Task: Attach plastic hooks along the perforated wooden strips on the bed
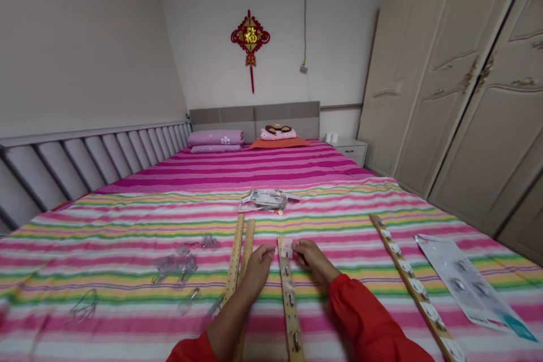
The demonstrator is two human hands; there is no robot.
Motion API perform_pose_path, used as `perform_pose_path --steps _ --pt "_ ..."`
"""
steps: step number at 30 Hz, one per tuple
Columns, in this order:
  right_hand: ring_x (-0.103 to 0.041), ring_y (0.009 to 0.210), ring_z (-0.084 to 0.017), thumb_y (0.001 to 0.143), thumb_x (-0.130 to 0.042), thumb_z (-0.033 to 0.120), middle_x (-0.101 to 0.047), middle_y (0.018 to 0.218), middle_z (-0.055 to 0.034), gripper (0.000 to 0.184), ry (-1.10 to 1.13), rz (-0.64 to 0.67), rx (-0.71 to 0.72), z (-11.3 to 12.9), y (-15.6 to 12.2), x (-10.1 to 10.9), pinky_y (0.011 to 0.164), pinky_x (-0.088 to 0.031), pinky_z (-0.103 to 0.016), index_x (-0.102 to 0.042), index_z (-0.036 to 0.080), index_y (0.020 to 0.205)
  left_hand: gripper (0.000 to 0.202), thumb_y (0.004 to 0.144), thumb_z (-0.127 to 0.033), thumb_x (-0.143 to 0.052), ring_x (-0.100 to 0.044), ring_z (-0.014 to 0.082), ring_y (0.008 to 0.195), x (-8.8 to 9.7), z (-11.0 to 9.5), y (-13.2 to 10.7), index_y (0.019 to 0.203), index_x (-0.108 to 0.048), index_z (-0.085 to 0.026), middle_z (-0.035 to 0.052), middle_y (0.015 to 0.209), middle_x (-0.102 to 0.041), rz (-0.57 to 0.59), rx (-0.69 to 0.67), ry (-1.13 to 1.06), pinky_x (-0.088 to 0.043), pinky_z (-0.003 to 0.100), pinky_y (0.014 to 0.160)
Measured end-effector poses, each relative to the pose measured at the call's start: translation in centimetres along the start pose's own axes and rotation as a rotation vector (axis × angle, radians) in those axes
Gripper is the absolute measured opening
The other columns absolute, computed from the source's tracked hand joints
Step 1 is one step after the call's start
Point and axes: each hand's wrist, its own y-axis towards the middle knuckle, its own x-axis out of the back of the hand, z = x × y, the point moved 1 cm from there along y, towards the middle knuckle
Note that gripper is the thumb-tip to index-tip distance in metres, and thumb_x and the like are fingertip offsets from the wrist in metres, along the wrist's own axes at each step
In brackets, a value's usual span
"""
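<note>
A long wooden strip (291, 308) with several metal hooks lies on the striped bed sheet (127, 220) in front of me. Both my hands meet at its far end. My left hand (258, 263) rests with fingers curled beside the strip's end. My right hand (309, 257) pinches a small white adhesive hook pad (287, 246) at the top of the strip. Red sleeves cover my forearms.
Two bare wooden strips (238, 257) lie to the left. Another strip with several white pads (413, 285) lies at right, beside a plastic package sheet (469, 285). Clear plastic hooks (176, 264) are scattered at left, empty wrappers (266, 199) lie further up the bed. Wardrobe (466, 85) stands at right.
</note>
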Motion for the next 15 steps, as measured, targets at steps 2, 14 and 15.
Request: perform_pose_path --steps 2,14,15 --pt "-0.023 0.028 -0.006 0.061 -0.056 0.041 -0.032 0.028 0.0097 0.028 -0.005 0.01 -0.03 -0.7 1.3 0.2 0.036 -0.012 -0.023 -0.04 0.023 0.047 0.029 0.075 -0.022 -0.052 -0.063 0.0219 0.099 -0.1 0.7 0.6 0.096 -0.07 -0.014 0.01 0.102 -0.071 -0.005 -0.045 0.087 -0.045 0.04 0.096" --pt "-0.021 0.027 -0.005 0.064 -0.054 0.033 -0.029 0.029 0.0122 0.02 -0.033 -0.005 -0.101 -2.7 4.4 -0.2 0.032 -0.011 -0.021 -0.043 0.023 0.051 0.041 0.081 -0.019 -0.041 -0.06 0.0214 0.1 -1.6 2.4 2.6 0.111 -0.068 -0.017 0.0089 0.1 -0.069 0.031 -0.168 0.295 -0.044 0.037 0.098" --pt "-0.021 0.026 -0.005 0.064 -0.054 0.033 -0.029 0.029 0.0123 0.02 -0.035 -0.005 -0.103 -2.8 4.5 -0.2 0.032 -0.011 -0.021 -0.043 0.023 0.051 0.041 0.08 -0.019 -0.041 -0.06 0.0215 0.1 -1.6 2.4 2.7 0.11 -0.068 -0.017 0.0086 0.1 -0.069 0.032 -0.158 0.296 -0.043 0.037 0.097"
